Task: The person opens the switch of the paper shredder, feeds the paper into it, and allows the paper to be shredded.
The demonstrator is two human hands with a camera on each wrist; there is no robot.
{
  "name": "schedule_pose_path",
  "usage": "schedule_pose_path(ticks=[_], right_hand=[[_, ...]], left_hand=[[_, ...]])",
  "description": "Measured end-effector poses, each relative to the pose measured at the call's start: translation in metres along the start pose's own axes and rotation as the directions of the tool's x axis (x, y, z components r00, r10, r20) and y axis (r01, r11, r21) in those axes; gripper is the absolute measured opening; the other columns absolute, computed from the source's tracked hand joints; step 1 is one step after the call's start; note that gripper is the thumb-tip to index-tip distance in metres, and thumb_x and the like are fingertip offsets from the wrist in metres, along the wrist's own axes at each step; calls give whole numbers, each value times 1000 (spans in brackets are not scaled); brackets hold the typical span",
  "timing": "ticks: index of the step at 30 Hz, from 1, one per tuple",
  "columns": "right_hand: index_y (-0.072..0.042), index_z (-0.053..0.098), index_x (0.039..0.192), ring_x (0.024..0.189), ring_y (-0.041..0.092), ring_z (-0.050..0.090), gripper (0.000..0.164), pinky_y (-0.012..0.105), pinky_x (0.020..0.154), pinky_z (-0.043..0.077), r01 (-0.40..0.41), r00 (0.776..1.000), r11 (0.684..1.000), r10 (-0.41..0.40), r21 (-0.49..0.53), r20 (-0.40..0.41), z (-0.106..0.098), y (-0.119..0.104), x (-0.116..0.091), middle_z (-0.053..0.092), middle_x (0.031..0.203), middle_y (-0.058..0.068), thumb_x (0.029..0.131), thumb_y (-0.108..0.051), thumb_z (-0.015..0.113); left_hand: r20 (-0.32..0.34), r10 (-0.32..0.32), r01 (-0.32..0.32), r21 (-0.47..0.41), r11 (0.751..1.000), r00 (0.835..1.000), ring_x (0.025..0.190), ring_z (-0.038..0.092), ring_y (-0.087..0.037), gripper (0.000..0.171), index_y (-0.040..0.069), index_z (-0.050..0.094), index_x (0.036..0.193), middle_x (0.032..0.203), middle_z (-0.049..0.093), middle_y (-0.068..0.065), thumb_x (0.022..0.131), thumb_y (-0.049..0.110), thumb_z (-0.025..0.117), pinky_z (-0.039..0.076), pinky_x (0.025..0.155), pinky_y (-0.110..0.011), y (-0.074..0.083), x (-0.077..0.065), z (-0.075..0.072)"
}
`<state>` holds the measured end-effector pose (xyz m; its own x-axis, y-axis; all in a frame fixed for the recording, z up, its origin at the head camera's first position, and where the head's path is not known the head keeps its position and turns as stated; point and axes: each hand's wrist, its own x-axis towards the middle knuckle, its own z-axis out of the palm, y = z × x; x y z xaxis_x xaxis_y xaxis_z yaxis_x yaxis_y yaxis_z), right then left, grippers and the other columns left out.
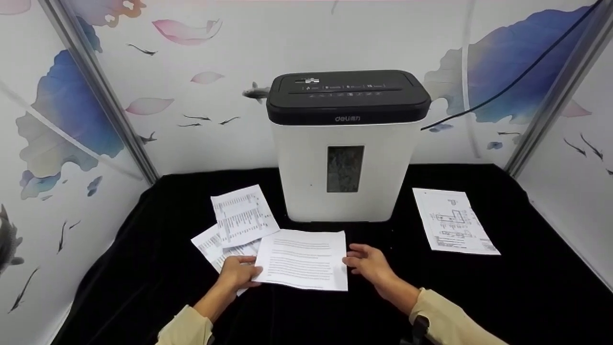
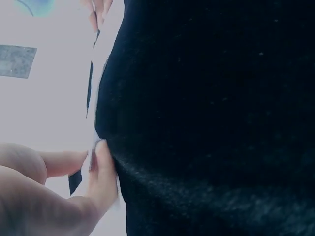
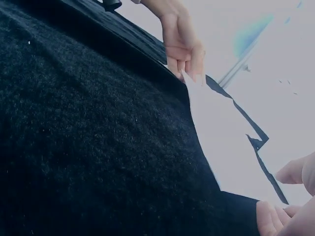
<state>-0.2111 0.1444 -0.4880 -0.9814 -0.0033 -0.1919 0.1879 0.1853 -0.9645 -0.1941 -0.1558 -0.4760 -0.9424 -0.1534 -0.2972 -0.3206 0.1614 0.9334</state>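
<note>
A printed sheet of paper (image 1: 301,261) is held in front of the white shredder (image 1: 306,163), its text facing up. My left hand (image 1: 238,272) pinches its lower left edge; in the left wrist view the thumb (image 2: 66,162) lies on one side and a finger (image 2: 103,162) on the other. My right hand (image 1: 371,263) is at the sheet's right edge, fingertips overlapping it slightly. In the right wrist view, its thumb (image 3: 290,173) and fingers (image 3: 269,219) stand apart, with the paper's edge between them. Other printed sheets (image 1: 244,215) lie partly under the held one.
Black cloth (image 1: 459,297) covers the table. At the right lies a sheet with a line drawing (image 1: 457,223). The shredder's black top (image 1: 347,98) has a long slot, and a black cable (image 1: 503,88) runs from behind it to the upper right. Patterned panels stand around.
</note>
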Motion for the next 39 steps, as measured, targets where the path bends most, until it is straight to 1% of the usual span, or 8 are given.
schedule_pose_path(ticks=[5,10,15,19,22,29,35,39], right_hand=[[12,53,133,89,19,67,54,31,77,57,-14,1000,1000,14,-2,-3,2,-2,1,67,116,25,85,-3,74],[13,60,123,81,16,64,44,29,72,56,-23,999,1000,23,-17,23,1,0,-1,71,105,18,83,0,74],[14,61,118,80,16,66,39,30,72,58,0,990,999,5,-36,140,-6,3,-6,72,100,15,84,-2,73],[18,58,118,80,15,68,41,31,74,60,35,962,999,-30,-16,271,-16,4,-9,72,100,14,86,-3,72],[17,57,116,79,14,69,39,30,73,60,39,948,999,-34,-9,316,-24,5,-11,73,95,10,86,-3,72],[11,65,104,73,11,64,27,27,68,57,100,960,991,-72,-91,271,-33,8,-11,71,85,1,88,-9,74],[10,68,100,72,10,64,25,26,64,55,160,971,974,-126,-158,202,-36,3,-9,74,87,7,90,-12,74],[8,71,97,71,9,62,22,23,62,51,181,978,963,-154,-198,144,-39,-2,-9,74,85,6,89,-13,75]], left_hand=[[-19,-2,2,-15,1000,1000,70,67,-17,40,-24,54,122,107,69,-34,85,-13,64,63,60,-30,1,-1,1],[10,9,-9,-24,1000,1000,72,68,-18,42,-25,52,125,108,68,-36,85,-14,61,64,63,-32,2,-7,4],[28,21,-21,-31,999,999,73,68,-18,43,-24,51,126,102,70,-32,85,-14,60,64,65,-33,3,-14,8],[34,13,-12,-40,999,999,72,69,-19,43,-24,52,125,97,71,-27,84,-15,61,64,66,-34,2,-18,8],[38,10,-8,-45,999,999,73,69,-20,43,-23,53,125,96,72,-27,84,-16,62,64,66,-35,2,-20,7],[43,-4,5,-30,1000,999,79,71,-23,39,-22,56,122,103,71,-31,87,-9,67,64,70,-38,4,-20,6],[-6,22,-22,-47,999,1000,75,69,-18,29,-19,61,114,93,73,-19,90,-4,66,63,67,-34,13,-23,7],[-6,61,-61,-59,996,998,77,70,-19,26,-19,61,114,97,74,-23,92,-3,64,62,66,-30,20,-24,9]])
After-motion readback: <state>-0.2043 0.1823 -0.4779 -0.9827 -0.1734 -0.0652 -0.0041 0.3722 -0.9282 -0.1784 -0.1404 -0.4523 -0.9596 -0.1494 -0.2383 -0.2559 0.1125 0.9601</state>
